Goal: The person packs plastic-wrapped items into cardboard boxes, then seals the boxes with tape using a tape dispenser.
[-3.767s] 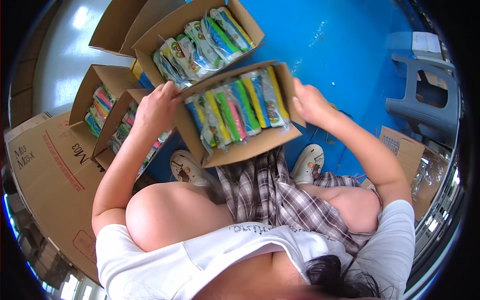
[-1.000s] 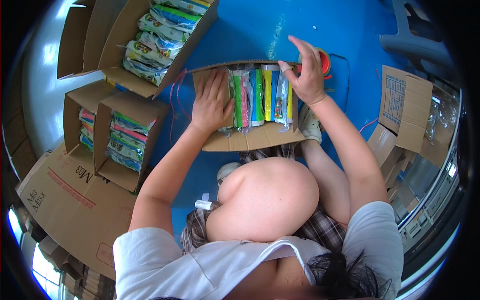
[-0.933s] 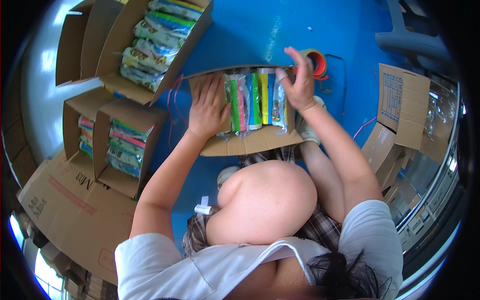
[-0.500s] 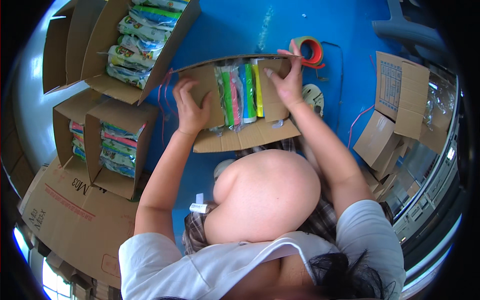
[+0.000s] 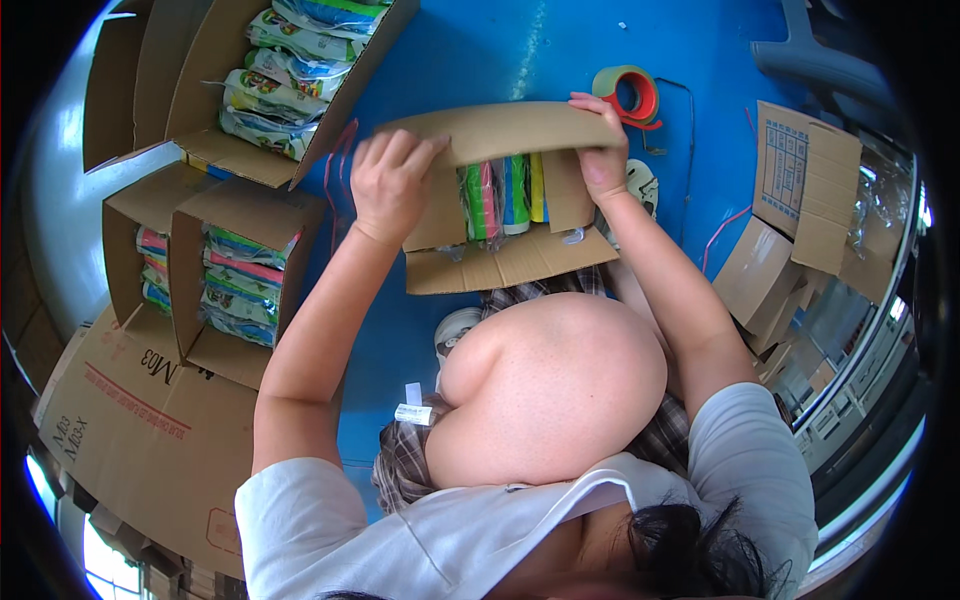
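Note:
A cardboard box stands in front of my knees, its two side flaps folded inward. Colourful plastic-wrapped packs show in the gap between those flaps. The long far flap tilts toward me and covers their far ends. My left hand is closed at this flap's left end, fingers curled over its edge. At the right end my right hand grips the same flap, fingers behind and thumb in front. The near flap lies folded outward toward my legs.
A roll of tape lies on the blue floor beyond my right hand. Open cartons of packs stand at the left, above a flat cardboard sheet. Opened boxes are at the right, near pink string.
The far flap has swung toward me over the packs. My left hand has risen from the left side flap and closed on the far flap. My right thumb has left the right side flap.

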Tool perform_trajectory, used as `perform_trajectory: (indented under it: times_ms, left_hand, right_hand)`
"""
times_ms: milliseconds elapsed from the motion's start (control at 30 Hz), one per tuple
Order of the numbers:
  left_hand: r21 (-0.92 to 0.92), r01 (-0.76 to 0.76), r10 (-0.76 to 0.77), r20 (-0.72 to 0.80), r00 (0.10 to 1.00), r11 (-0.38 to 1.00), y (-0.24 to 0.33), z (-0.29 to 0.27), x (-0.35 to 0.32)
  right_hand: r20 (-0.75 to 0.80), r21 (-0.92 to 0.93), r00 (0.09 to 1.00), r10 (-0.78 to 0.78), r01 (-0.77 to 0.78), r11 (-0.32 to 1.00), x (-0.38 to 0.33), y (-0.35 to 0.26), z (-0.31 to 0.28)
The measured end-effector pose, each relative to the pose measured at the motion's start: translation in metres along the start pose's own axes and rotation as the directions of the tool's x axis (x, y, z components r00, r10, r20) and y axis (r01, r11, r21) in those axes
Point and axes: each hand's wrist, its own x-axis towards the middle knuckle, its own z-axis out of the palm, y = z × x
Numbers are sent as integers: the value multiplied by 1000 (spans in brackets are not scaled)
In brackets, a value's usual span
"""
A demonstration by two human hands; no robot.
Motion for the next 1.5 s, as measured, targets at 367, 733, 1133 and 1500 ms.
perform_trajectory:
  times_ms: [367, 733, 1133, 1500]
  left_hand:
    - [-212, -72, 141, 331, 933, 975, -12, 17, 6]
    - [-129, 30, 17, 347, 938, 991, -2, 17, 3]
    - [-53, 158, -135, 300, 944, 986, 1, 27, 4]
    - [-168, -360, 394, 495, 774, 918, 27, 45, 35]
  right_hand:
    - [697, -409, 681, -224, 635, 656, -44, -44, -73]
    - [869, -250, 464, -168, 707, 662, -118, -79, -36]
    - [805, -162, 576, -143, 445, 881, -56, -68, -71]
    - [728, -147, 614, -304, 573, 806, -61, -33, -81]
